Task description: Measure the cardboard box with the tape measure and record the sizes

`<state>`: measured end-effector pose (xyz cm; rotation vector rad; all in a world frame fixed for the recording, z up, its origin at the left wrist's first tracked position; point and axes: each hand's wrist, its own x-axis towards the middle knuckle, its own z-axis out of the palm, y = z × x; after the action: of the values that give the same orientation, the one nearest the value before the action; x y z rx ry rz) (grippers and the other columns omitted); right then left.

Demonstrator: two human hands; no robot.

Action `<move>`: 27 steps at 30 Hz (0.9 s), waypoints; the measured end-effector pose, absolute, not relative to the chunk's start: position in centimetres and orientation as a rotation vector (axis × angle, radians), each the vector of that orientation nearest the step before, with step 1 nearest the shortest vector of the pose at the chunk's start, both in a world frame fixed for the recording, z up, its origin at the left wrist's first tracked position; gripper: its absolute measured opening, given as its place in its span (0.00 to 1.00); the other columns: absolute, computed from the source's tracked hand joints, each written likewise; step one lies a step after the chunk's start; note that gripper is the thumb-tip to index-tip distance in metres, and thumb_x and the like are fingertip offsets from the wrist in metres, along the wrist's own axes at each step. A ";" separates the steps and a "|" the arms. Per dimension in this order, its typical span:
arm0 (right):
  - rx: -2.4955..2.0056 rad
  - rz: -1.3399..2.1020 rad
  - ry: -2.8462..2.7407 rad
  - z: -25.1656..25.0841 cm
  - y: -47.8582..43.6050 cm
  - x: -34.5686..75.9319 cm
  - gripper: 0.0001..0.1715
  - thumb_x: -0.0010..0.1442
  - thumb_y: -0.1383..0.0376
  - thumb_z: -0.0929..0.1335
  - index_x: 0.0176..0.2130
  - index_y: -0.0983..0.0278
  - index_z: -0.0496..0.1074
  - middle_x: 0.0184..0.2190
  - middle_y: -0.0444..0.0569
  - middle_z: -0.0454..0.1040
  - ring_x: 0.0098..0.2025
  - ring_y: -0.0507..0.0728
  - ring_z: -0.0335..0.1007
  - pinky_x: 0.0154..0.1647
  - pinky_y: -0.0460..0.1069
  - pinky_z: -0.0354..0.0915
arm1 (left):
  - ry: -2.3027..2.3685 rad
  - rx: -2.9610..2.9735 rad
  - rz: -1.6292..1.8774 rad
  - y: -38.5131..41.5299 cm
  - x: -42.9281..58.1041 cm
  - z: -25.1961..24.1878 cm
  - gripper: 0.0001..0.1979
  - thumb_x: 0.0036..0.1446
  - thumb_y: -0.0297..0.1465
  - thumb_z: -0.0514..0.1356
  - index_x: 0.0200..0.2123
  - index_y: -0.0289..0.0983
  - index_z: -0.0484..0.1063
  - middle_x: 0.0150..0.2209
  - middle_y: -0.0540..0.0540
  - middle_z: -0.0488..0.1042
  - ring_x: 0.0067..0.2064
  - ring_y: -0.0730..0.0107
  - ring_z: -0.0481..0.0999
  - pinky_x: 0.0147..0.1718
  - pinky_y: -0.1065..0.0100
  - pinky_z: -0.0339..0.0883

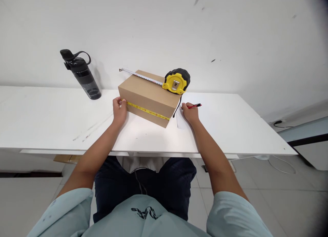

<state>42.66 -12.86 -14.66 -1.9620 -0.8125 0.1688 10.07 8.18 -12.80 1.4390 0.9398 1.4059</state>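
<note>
A brown cardboard box stands on the white table, with a yellow printed tape strip along its front face. On top of the box rests a yellow and black tape measure, its white blade drawn out to the left past the box's edge. My left hand touches the box's front left corner, thumb at the strip's end and fingers curled. To the right of the box, my right hand is closed on a red and black pen, over a white paper.
A dark, clear-sided bottle with a strap stands at the back left of the white table, near the wall. The tape measure's black cord hangs beside the box's right end. The table's front edge runs just before my lap.
</note>
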 end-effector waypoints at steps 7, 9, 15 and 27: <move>-1.959 0.173 -0.825 -14.7 -12.9 42.6 0.25 0.63 0.43 0.64 0.28 0.58 0.70 0.28 0.49 0.74 0.39 0.60 0.70 0.52 0.56 0.68 | 0.936 1.437 1.406 8.1 10.1 -12.7 0.13 0.68 0.42 0.68 0.47 0.45 0.70 0.52 0.43 0.77 0.55 0.59 0.77 0.57 0.57 0.72; -1.959 0.167 -0.827 -14.7 -12.9 42.5 0.26 0.64 0.42 0.64 0.28 0.58 0.70 0.29 0.49 0.75 0.40 0.60 0.70 0.52 0.57 0.68 | 0.935 1.438 1.404 8.1 10.1 -12.7 0.13 0.68 0.42 0.68 0.47 0.45 0.69 0.52 0.44 0.77 0.55 0.59 0.77 0.57 0.57 0.72; -1.955 0.149 -0.813 -14.9 -13.0 42.5 0.28 0.65 0.40 0.63 0.28 0.58 0.70 0.27 0.48 0.72 0.39 0.60 0.70 0.50 0.56 0.68 | 0.930 1.441 1.397 8.1 10.0 -12.7 0.14 0.68 0.43 0.68 0.47 0.45 0.69 0.52 0.44 0.77 0.55 0.59 0.76 0.57 0.58 0.72; -1.999 0.139 -0.768 -15.0 -13.0 42.7 0.23 0.65 0.46 0.63 0.28 0.57 0.70 0.32 0.50 0.78 0.41 0.61 0.72 0.50 0.56 0.66 | 0.954 1.424 1.403 8.5 10.1 -13.0 0.12 0.68 0.41 0.68 0.47 0.45 0.71 0.52 0.44 0.78 0.55 0.59 0.77 0.58 0.57 0.71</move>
<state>42.73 -12.97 -15.03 -1.9989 -0.7680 0.1393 10.11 8.46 -13.02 1.4243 0.9536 1.4031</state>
